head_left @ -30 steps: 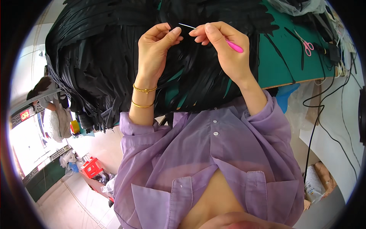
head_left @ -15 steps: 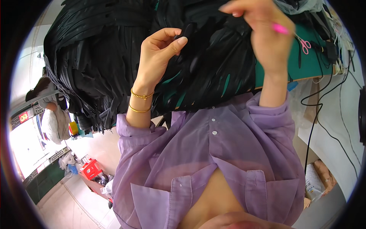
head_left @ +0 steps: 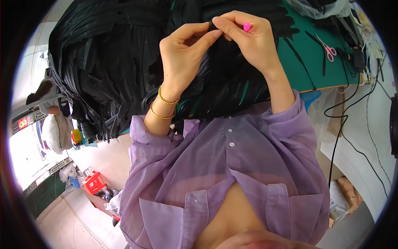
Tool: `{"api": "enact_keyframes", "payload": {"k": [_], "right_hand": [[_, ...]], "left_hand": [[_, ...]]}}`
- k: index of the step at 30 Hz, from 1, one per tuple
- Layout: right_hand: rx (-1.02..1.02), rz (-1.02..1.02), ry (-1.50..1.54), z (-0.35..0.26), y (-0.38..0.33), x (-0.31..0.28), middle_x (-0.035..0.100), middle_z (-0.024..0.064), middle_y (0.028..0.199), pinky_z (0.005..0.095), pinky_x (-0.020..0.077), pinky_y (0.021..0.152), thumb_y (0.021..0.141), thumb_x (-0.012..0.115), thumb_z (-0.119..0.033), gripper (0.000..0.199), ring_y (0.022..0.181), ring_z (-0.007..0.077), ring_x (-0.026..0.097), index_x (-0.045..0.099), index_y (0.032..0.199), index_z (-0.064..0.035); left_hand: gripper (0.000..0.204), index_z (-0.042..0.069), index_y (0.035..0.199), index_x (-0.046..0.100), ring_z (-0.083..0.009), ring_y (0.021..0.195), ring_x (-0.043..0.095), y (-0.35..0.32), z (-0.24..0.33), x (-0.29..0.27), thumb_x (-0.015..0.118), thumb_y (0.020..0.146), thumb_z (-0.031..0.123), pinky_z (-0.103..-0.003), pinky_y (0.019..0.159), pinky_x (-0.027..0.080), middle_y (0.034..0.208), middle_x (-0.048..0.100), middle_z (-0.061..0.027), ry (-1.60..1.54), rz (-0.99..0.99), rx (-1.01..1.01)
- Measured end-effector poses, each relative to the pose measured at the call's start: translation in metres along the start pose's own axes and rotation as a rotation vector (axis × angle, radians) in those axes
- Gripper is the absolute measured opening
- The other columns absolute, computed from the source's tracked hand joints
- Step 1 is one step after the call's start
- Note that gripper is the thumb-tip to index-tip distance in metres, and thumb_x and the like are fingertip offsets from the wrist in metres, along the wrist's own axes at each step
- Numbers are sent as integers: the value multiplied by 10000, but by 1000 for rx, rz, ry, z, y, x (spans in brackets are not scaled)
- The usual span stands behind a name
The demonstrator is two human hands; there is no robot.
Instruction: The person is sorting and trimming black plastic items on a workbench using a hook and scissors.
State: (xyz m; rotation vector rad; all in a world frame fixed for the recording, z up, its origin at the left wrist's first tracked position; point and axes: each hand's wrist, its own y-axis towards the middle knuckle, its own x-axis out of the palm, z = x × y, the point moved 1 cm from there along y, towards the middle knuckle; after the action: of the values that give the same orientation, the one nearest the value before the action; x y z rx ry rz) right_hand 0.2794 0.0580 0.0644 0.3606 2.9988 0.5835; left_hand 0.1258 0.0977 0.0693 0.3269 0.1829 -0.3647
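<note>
My left hand [head_left: 181, 56] and my right hand [head_left: 256, 46] meet over the far side of the heap. Each is closed in a thumb-and-finger pinch on a small black strip [head_left: 212, 26], of which only a short bit shows between the fingertips. A bright pink rounded end [head_left: 247, 27] of some object sticks out from the right hand's curled fingers; its kind is hidden. Under and around both hands lies a large heap of black fabric strips [head_left: 112, 62], spread over a green table mat [head_left: 286, 70].
Pink-handled scissors [head_left: 330, 53] lie on the mat at the right, beside a loose black strip [head_left: 299, 58]. Black cables [head_left: 343, 116] hang off the table's right side. Clear plastic [head_left: 325, 9] sits at the far right. A red crate [head_left: 93, 182] stands low on the left.
My right hand has come left and down from the upper right to meet the left hand. My left hand has shifted slightly right and up. More of the green mat now shows.
</note>
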Motion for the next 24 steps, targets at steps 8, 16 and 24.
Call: {"api": "enact_keyframes", "payload": {"k": [8,16,24], "right_hand": [[-51,35,-195,-7,-2,3,571,31,589,240,389,495,887,649,-228,216,523,84,500,683,855,-17],[-96,393,-383,-19,13,14,553,101,654,283,389,528,907,603,-147,224,511,144,455,596,757,18],[29,552,-774,58,40,-67,699,121,820,336,483,742,867,604,-377,318,802,275,667,731,873,-85]], "left_hand": [[144,0,928,700,-132,633,625,-2,11,8,701,785,23,-221,574,498,828,633,-69,356,194,433],[63,-40,913,632,-127,717,606,-7,4,2,616,853,-28,-234,617,488,861,660,-108,98,534,529],[183,-50,799,496,-247,896,544,-77,-30,-267,388,929,21,-355,833,420,835,547,-148,-969,538,-21]]}}
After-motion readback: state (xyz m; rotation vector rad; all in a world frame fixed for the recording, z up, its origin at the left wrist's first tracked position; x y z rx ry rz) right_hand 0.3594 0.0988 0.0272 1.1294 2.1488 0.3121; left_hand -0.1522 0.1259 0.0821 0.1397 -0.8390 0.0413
